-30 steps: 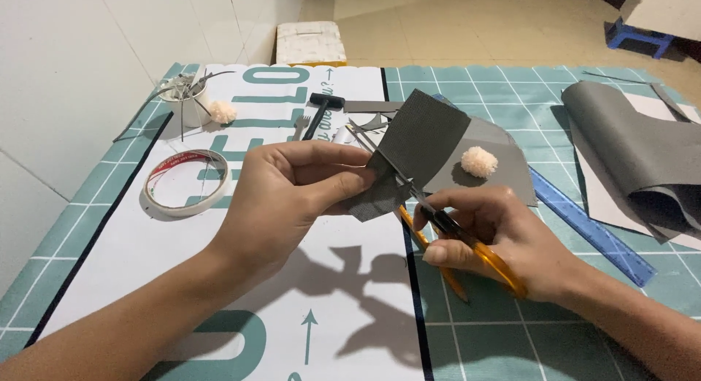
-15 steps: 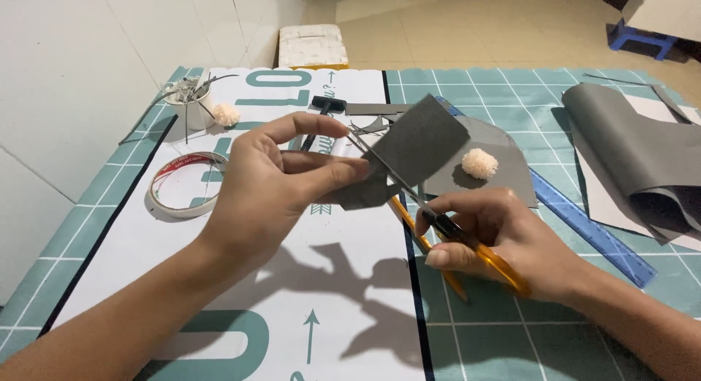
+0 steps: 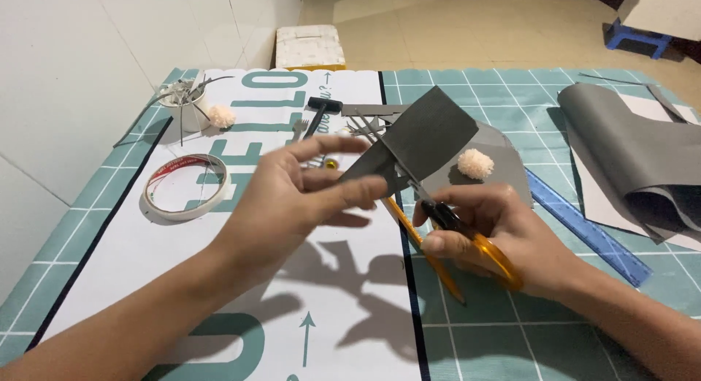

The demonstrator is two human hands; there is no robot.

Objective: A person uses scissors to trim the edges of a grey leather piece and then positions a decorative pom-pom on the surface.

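The left hand hovers above the white printed sheet, its fingers spread and slightly blurred. The tips of its fingers touch the near left edge of a dark grey sheet of foam paper, which is held up off the table and tilted, its far corner pointing away. Whether the fingers actually pinch the sheet or only rest against it cannot be told.

The right hand is closed around the orange handles of a pair of scissors. Their dark blades reach up and to the far left into the lower edge of the grey sheet, and they look nearly shut on it.

Behind the raised sheet, on the green gridded cutting mat, lies another flat grey piece with a small cream pompom on it. To the right of that runs a blue plastic ruler set at a slant, and farther right lies a folded roll of grey sheet material.

On the left, a roll of clear tape lies flat on the printed sheet. At the far left stands a small white cup holding thin grey strips, with a second cream pompom just beside it. A small black-headed hammer lies near the far middle, and a white box sits on the floor beyond the table.
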